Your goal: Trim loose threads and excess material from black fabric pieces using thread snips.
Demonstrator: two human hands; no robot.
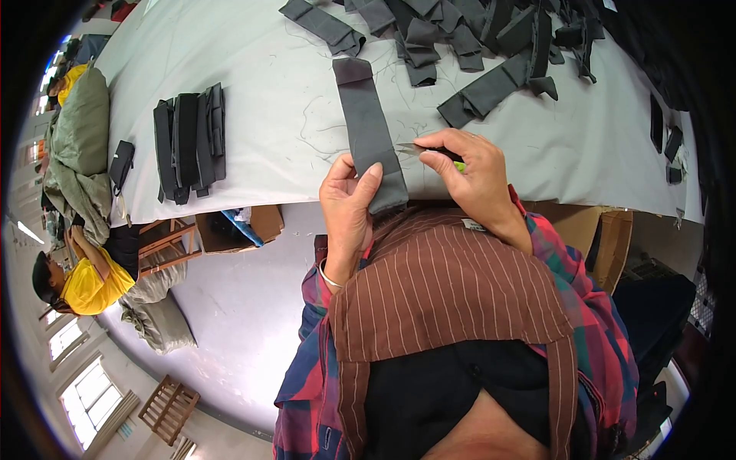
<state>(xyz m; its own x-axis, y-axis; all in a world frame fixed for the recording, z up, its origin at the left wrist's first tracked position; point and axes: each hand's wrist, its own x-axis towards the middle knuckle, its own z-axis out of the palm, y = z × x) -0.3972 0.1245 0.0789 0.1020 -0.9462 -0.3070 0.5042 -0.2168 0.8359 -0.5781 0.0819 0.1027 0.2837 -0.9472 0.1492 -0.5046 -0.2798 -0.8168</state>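
My left hand [345, 201] grips the lower end of a long dark grey fabric strip [366, 115], thumb on top. The strip's far end lies folded over on the table, and its near end reaches the table edge by my apron. In my right hand [477, 175] is a pair of thread snips [410, 149], their metal blades pointing left at the strip's right edge. A bit of bright green shows under the fingers; most of the handle is hidden. Loose threads [310, 126] lie scattered on the cloth around the strip.
A white-covered table [268, 161] carries a neat stack of dark strips [190, 144] at left and a loose heap of strips [452, 31] at the far side. Cardboard boxes [264, 222] stand below the table edge. A person in yellow [96, 287] sits at far left near sacks [80, 123].
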